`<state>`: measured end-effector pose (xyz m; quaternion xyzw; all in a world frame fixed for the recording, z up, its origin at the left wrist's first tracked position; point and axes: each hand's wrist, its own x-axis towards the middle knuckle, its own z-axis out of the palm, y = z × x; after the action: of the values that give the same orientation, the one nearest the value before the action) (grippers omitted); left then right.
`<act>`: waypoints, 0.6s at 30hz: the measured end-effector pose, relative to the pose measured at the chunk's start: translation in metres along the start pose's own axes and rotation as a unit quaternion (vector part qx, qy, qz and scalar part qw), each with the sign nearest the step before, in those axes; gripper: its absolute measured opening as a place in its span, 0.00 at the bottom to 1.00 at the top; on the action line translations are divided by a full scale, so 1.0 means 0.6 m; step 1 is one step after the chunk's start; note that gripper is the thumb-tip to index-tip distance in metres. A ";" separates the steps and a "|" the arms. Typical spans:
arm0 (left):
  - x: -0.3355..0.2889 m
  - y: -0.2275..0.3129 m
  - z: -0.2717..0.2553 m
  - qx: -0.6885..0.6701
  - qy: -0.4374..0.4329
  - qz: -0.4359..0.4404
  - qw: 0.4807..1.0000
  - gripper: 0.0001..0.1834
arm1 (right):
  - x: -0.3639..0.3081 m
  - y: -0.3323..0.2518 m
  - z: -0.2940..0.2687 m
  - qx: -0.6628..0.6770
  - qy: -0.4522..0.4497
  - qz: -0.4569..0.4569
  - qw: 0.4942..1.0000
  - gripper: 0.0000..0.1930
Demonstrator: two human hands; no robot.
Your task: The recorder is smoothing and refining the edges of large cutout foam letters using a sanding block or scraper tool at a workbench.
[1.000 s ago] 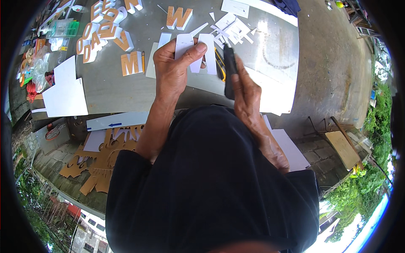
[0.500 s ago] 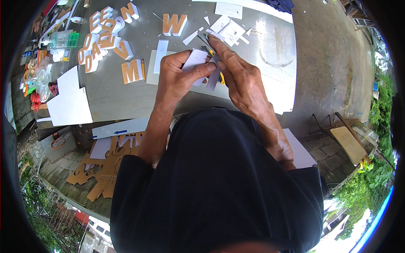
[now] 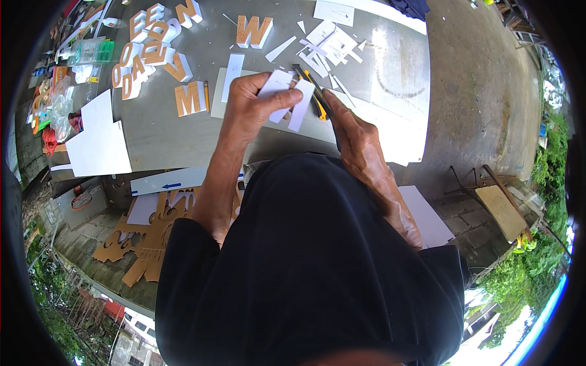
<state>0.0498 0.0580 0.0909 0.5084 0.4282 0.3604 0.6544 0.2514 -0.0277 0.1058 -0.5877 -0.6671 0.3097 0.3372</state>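
Note:
My left hand (image 3: 253, 104) pinches a small white foam-board piece (image 3: 287, 97) above the grey worktable (image 3: 171, 140). My right hand (image 3: 354, 131) grips a black-and-yellow utility knife (image 3: 314, 97), its blade end lying against the right edge of the white piece. Both hands hover over a large white sheet (image 3: 390, 134) spread on the table. My black-clad torso hides the table's near edge.
Orange-and-white cut-out letters (image 3: 152, 55) lie at the far left of the table, white offcuts (image 3: 329, 43) at the far middle. White sheets (image 3: 101, 137) overhang the left edge. Brown cut-out boards (image 3: 146, 232) lie on the ground below; a wooden board (image 3: 503, 210) leans at the right.
My hands came together: the knife, held apart from the white piece a second ago, now rests against it. The left hand turned the piece slightly.

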 end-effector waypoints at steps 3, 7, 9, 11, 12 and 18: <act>0.003 0.000 -0.017 0.023 -0.008 -0.012 1.000 0.16 | -0.006 0.012 -0.019 0.035 -0.029 0.044 0.998 0.23; 0.016 0.014 -0.005 0.067 -0.046 -0.014 0.997 0.20 | 0.022 0.001 -0.037 0.180 -0.018 0.079 0.980 0.17; 0.024 0.015 -0.003 0.077 -0.056 0.002 0.995 0.20 | 0.027 0.002 -0.033 0.187 -0.028 0.086 0.978 0.17; 0.030 0.018 0.000 0.087 -0.065 0.019 0.994 0.21 | 0.034 -0.007 -0.016 0.239 0.029 0.178 0.954 0.17; 0.032 0.022 0.003 0.138 -0.072 0.030 0.987 0.21 | 0.037 -0.008 -0.007 0.238 0.028 0.177 0.955 0.17; 0.034 0.031 0.014 0.186 -0.065 0.057 0.979 0.24 | 0.038 0.009 0.026 0.330 0.083 0.171 0.925 0.19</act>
<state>0.0643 0.0776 0.1063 0.6672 0.4142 0.2776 0.5534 0.2397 -0.0045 0.0943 -0.5717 -0.3868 0.5152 0.5081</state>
